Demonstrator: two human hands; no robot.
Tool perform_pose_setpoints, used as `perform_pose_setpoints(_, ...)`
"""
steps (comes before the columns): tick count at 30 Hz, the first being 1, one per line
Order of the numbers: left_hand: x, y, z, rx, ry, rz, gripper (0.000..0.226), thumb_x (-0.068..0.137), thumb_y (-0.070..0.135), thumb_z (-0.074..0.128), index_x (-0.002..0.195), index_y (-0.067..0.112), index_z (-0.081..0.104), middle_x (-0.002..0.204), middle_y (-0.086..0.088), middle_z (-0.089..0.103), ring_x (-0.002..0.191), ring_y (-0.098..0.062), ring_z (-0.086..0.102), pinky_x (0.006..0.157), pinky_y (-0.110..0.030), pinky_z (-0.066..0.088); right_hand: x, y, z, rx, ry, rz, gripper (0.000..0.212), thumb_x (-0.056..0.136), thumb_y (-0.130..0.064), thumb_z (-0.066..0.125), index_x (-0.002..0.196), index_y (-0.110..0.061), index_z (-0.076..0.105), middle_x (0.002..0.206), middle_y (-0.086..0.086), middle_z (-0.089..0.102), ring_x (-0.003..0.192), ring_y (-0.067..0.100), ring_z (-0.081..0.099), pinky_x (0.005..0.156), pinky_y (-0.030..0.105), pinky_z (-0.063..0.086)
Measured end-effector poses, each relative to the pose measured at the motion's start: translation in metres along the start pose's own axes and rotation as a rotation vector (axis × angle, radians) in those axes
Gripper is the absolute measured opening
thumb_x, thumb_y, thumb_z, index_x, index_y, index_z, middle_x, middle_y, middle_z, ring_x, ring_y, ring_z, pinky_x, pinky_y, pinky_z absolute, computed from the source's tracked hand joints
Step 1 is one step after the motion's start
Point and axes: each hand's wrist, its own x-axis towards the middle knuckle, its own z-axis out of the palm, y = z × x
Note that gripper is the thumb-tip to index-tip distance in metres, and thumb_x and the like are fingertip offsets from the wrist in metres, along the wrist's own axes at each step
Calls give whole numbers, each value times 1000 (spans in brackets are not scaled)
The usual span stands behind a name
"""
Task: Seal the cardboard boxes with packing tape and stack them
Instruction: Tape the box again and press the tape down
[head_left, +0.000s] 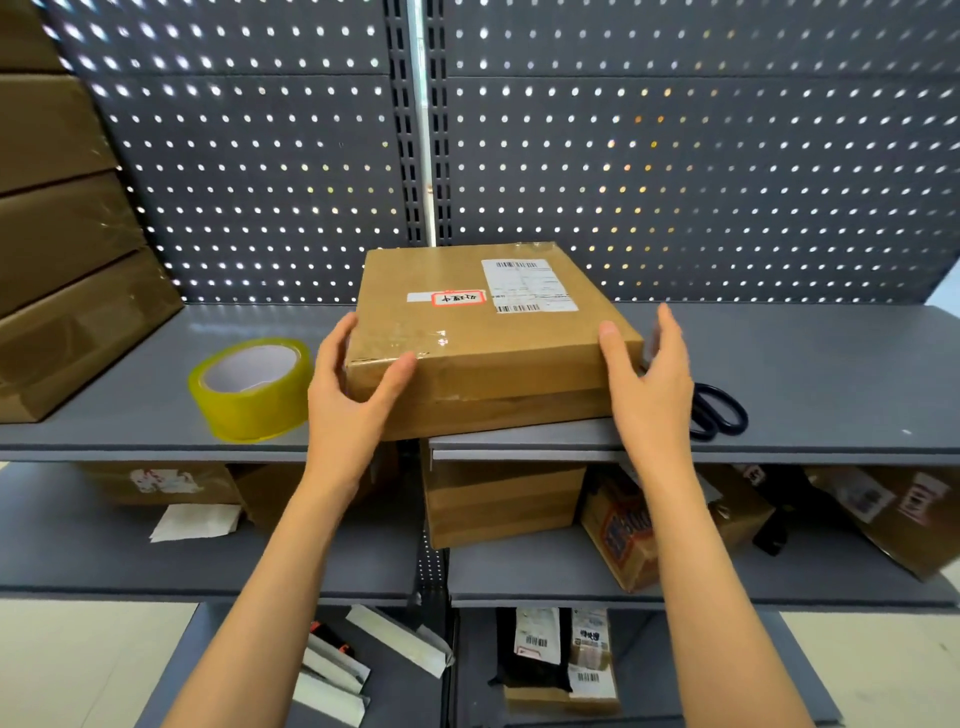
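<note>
Scissors (719, 410) half-hidden behind right hand (649, 384) — box (483, 332) between both hands, fingers straight.

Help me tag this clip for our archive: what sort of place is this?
Probably a parcel packing or storeroom area. Grey metal shelves with a pegboard back hold labelled cardboard boxes: one between both hands, a stack at left. A tape roll and scissors lie ready.
</note>
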Motion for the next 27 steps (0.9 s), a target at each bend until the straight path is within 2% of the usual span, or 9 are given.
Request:
perform_pose_setpoints(3, 2, 0, 12, -103, 75, -184, 86, 73, 59, 59, 146, 21, 36, 137, 9, 45, 118, -2, 46, 80, -3, 38, 5, 7, -1, 180, -143, 231, 70, 91, -58, 48, 149, -24, 29, 149, -5, 37, 135, 15, 37, 112, 37, 31)
perform_pose_setpoints(5, 7, -1, 14, -159, 91, -255, 86, 73, 69, 59, 142, 20, 43, 137, 7, 51, 118, -5, 50, 87, -11, 41, 7, 9, 0, 245, -200, 273, 65, 90, -60, 46, 145, -26, 36, 141, -8, 45, 128, 13, 43, 108, 36, 35)
perform_pose_setpoints(7, 11, -2, 16, -182, 112, -287, 69, 80, 59, 62, 135, 18, 52, 128, 4, 60, 107, -6, 57, 87, -20, 46, 8, 7, 0, 304, -208, 283, 57, 92, -54, 47, 142, -27, 40, 134, -10, 49, 123, 11, 46, 101, 31, 36)
perform_pose_setpoints(11, 7, 3, 23, -231, 184, -213, 42, 90, 22, 59, 130, 8, 56, 119, 0, 62, 84, 6, 57, 65, -4, 42, 5, 7, -3, 416, -182, 308, 54, 93, -48, 50, 142, -26, 41, 136, -9, 50, 124, 11, 46, 106, 33, 35)
perform_pose_setpoints(14, 0, 17, 28, -275, 230, -126, 42, 88, 12, 58, 127, -2, 55, 104, 4, 63, 78, 11, 58, 67, -4, 42, 3, 2, -11, 490, -139, 258, 48, 94, -42, 51, 139, -26, 44, 132, -11, 53, 122, 7, 48, 104, 27, 37)
perform_pose_setpoints(18, -5, 45, 41, -350, 253, -32, 49, 80, 17, 57, 123, -6, 56, 91, 12, 62, 77, 11, 59, 70, -8, 43, 9, -15, -30, 571, -95, 142, 22, 94, -37, 54, 116, -39, 51, 108, -28, 59, 97, -16, 55, 77, 4, 41)
perform_pose_setpoints(20, -6, 56, 49, -379, 252, -1, 55, 75, 22, 57, 123, -4, 57, 86, 18, 65, 79, 8, 60, 72, -11, 44, 12, -19, -41, 586, -83, 86, 21, 91, -38, 59, 110, -41, 52, 104, -29, 62, 94, -17, 57, 76, 4, 44)
perform_pose_setpoints(24, -15, 66, 69, -413, 240, 26, 55, 74, 23, 56, 122, -4, 57, 78, 19, 63, 77, 3, 58, 72, -16, 44, 20, -18, -63, 621, -26, 33, 33, 88, -37, 63, 120, -33, 55, 109, -23, 63, 97, -13, 58, 75, 7, 46)
perform_pose_setpoints(27, -20, 74, 86, -443, 218, 10, 56, 74, 24, 57, 123, -4, 57, 80, 17, 63, 80, 0, 58, 73, -17, 43, 27, -17, -80, 651, 47, 29, 23, 89, -32, 63, 111, -33, 58, 103, -24, 65, 93, -14, 59, 71, 4, 44)
